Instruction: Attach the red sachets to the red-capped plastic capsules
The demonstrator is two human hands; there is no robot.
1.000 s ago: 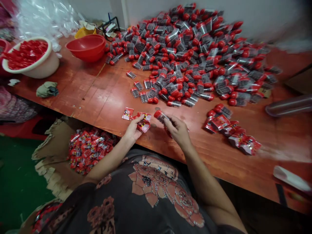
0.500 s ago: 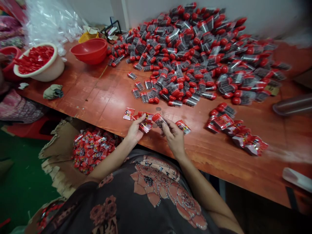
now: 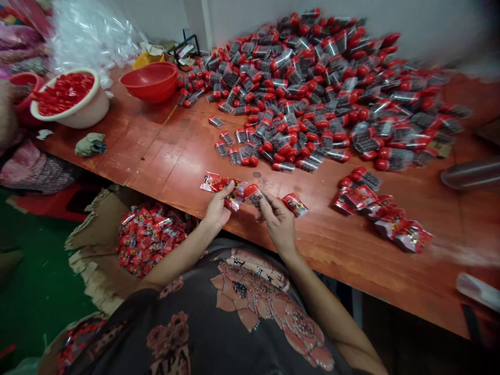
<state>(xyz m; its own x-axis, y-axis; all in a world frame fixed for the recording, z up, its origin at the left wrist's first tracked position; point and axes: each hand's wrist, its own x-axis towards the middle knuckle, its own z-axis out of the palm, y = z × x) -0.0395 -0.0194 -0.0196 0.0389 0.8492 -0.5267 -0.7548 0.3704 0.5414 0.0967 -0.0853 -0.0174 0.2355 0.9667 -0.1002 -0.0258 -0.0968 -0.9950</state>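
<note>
Reddish tabletop fronts pale wall; left grip pinches apparently several packets, right grip a red-capped tube.

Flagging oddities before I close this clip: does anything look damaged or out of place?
Yes: the cardboard box holding red packets below the table has a ragged, torn-looking rim. A crumpled, cloth-like bundle also lies on the table.
</note>
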